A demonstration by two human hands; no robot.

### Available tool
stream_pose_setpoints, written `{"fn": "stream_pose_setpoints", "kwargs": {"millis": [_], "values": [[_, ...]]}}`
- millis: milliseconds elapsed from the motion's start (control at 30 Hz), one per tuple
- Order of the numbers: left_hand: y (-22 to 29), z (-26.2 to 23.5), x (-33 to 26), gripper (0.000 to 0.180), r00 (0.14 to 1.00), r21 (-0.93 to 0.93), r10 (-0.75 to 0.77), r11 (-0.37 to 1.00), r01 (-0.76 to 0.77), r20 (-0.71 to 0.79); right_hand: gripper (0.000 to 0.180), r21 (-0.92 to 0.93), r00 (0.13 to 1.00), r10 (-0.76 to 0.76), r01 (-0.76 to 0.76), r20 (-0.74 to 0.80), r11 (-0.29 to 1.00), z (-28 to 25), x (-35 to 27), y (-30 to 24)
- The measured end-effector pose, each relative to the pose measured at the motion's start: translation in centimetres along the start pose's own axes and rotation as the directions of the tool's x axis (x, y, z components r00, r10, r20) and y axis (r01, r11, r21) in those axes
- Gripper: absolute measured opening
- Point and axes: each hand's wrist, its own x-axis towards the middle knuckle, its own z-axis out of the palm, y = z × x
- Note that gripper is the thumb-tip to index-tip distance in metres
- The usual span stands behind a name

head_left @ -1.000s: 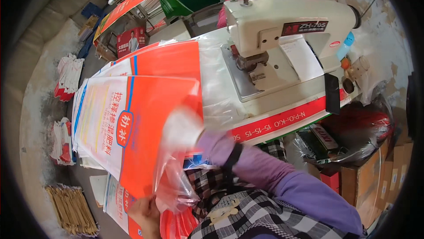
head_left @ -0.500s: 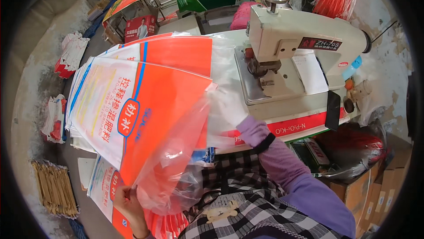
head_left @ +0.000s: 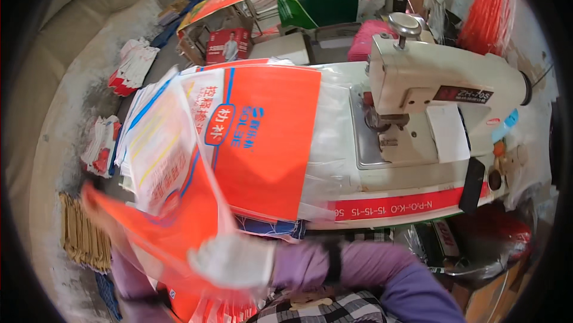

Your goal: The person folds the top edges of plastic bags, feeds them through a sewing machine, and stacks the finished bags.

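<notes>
Pale tabletop [head_left: 373, 182], sewing machine [head_left: 441, 81] at right | loose bag [head_left: 194, 222] now swung off stack [head_left: 127, 141] to near-left corner, baring next bag [head_left: 268, 138] | right hand [head_left: 234, 261] against loose bag, grip blurred, cannot tell | left hand hidden, grip unknown

Along the left wall [head_left: 51, 132] lie two white-and-red bundles [head_left: 136, 60] and, nearer, a brown pleated stack [head_left: 79, 227]. Toward the back, a red box [head_left: 227, 47] sits left of a pink heap [head_left: 370, 39], with a green sheet [head_left: 316, 3] behind. Red strands [head_left: 486, 15] hang at the upper right, above a clear plastic bag [head_left: 504, 227] with red contents
</notes>
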Motion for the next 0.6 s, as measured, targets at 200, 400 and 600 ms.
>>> {"fn": "stream_pose_setpoints", "kwargs": {"millis": [200,400,600], "values": [[12.3,29.8,4.9,0.025,0.541,-0.257,0.679,0.710,-0.655,0.496,0.039,0.501,0.497,0.829,-0.665,-0.258,0.555,-1.8,-12.3,5.6],[22.7,46.5,-12.3,0.027,0.170,-0.775,0.838,0.545,-0.320,0.519,0.035,0.704,-0.093,0.943,-0.689,-0.320,0.171,-7.8,-24.7,0.4],[23.1,50.5,-19.6,0.019,0.009,-0.736,0.846,0.469,-0.489,0.533,0.047,-0.389,0.134,0.983,-0.918,-0.123,0.077,-9.9,-28.6,-2.5]]}}
